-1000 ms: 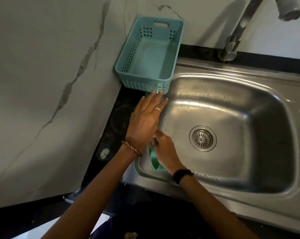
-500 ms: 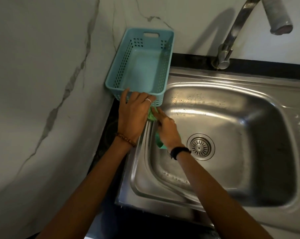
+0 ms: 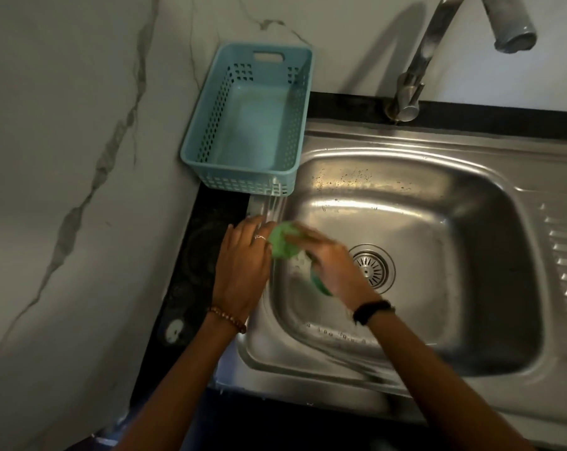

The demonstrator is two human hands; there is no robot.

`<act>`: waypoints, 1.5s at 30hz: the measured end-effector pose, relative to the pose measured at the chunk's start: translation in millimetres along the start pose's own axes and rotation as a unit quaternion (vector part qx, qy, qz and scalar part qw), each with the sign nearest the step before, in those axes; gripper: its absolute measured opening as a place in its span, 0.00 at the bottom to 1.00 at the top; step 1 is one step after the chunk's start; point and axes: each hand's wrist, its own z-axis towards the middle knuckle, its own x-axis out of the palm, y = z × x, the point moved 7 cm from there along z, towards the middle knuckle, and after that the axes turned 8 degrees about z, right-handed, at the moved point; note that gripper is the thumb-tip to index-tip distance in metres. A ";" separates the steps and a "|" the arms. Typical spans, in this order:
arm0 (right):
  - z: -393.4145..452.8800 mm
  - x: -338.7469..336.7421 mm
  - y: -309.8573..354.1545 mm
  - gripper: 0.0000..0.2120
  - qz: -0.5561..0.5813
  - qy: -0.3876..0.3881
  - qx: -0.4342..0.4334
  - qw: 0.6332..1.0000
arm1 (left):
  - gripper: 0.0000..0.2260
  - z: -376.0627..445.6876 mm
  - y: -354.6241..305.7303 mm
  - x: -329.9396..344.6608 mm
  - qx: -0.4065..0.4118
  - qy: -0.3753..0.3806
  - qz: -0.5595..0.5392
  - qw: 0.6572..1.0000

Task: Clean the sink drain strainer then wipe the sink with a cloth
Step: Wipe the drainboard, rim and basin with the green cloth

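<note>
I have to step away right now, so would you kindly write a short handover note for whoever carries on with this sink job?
Left hand: fingers straight, resting on the sink's left rim, holding nothing.
Right hand: grips the green cloth against the basin's upper left wall; the hand is motion-blurred.
Drain strainer: seated in the drain, no debris visible on it.
Blue basket: on the counter at the sink's back left corner, nothing visible in it.
Done: wiping is under way at the left side.
Left: droplets show on the back wall of the basin; wipe that, the floor and the right side.
</note>
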 end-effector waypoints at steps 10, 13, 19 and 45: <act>91.7 -27.9 -35.3 0.31 -0.312 0.098 -0.172 0.929 | 0.20 1.5 3.2 20.3 0.001 0.075 -0.005 0.997; 104.1 -41.3 -27.5 0.30 -0.426 0.073 -0.240 0.869 | 0.20 2.3 1.8 20.6 -0.005 0.067 -0.012 0.998; 134.2 -83.1 -60.8 0.27 -0.446 0.015 -0.125 0.886 | 0.19 1.4 -2.5 20.8 -0.021 0.049 0.005 0.999; 37.3 -189.5 -150.0 0.31 -0.505 -0.016 0.107 0.856 | 0.20 -84.6 -141.7 87.4 0.279 0.450 -0.168 0.832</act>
